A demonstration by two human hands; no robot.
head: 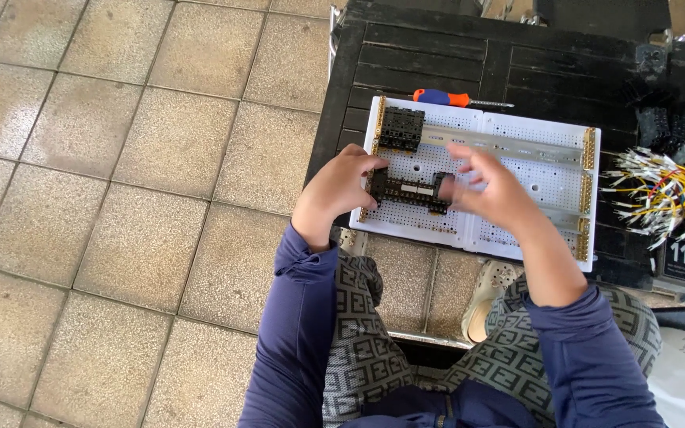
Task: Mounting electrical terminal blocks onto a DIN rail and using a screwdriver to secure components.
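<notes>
- Head view: a white perforated mounting panel (517, 162) lies flat on a low black slatted bench (453, 55), above the person's knees.
- A long black terminal block (406, 191) sits on the left half of the panel, on its lower rail.
- The left hand (334, 190) rests at the block's left end, fingers curled onto it and the panel edge; how firmly they grip I cannot tell.
- The right hand (493, 190) is at the block's right end, blurred, fingers spread loosely; whether they pinch the block I cannot tell.
- A square black socket base (402, 128) stands on the upper rail, just above the block.
- An orange-and-blue screwdriver (449, 98) lies on the bench just beyond the panel.
- A bundle of yellow and white wires (663, 194) lies to the right of the panel.
</notes>
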